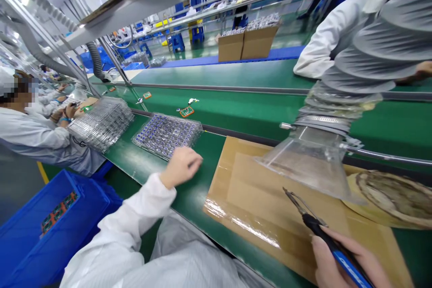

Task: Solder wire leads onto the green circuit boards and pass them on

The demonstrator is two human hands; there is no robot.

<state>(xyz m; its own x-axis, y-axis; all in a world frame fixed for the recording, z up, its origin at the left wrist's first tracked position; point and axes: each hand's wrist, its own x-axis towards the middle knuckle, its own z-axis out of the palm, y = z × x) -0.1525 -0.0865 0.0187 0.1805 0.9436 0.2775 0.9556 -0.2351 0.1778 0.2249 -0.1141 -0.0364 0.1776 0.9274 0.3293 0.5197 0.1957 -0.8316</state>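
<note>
My right hand (347, 256), low at the right, grips a blue and black soldering iron (337, 247) whose tip points up and left over a tape-covered cardboard sheet (249, 189). My left hand (182, 166) is just in front of a clear plastic tray (168, 132) filled with small parts. Its fingers are curled together, and whatever they may hold is too small to make out. Beyond the tray, a small orange-edged green circuit board (186, 111) lies on the green belt with a white piece beside it.
A clear fume hood (310, 157) hangs over the cardboard, beside a round yellowish container (391, 198). Stacked clear trays (103, 121) and a person (30, 121) are at left, near a blue bin (30, 234) with boards. Another person's sleeve (330, 31) is across the belt.
</note>
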